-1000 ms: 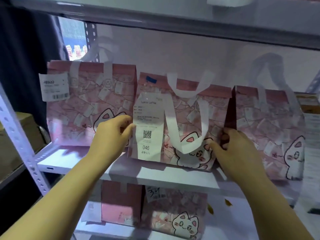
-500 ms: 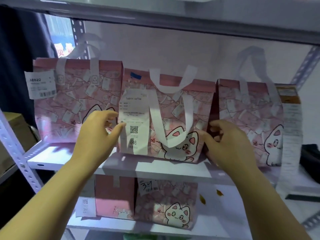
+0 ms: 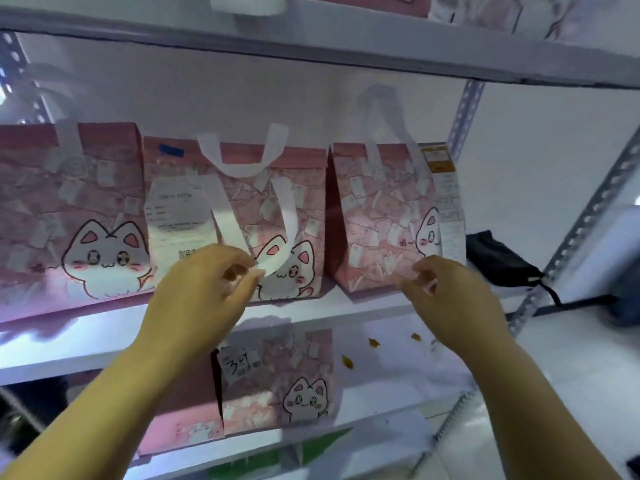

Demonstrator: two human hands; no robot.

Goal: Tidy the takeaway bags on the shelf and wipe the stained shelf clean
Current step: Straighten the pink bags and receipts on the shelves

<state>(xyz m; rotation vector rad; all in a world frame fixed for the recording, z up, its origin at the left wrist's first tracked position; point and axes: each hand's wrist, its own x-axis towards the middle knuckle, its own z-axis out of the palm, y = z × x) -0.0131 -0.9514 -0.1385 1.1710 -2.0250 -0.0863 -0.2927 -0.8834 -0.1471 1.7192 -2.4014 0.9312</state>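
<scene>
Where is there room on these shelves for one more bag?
The lower shelf, right of the bag labelled 34, is bare but stained. The middle shelf is crowded: three pink bags, then a black pouch; only its front strip is free.

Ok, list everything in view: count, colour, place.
middle-shelf bags: three, pink with white cats, standing in a row.
lower-shelf bags: two, pink, one shelf down, centre.
top-shelf bags: count unclear, pink, cut off at frame top.
receipts: two, white, on the middle and right bags.
stains: several, brown, lower shelf, right part.
black item: one, black, right end of middle shelf.
rack: one, pale grey, holds all bags.
left hand: one, before the middle bag, fingers curled at its handle; grip unclear.
right hand: one, before the right bag, loosely curled, empty.
</scene>
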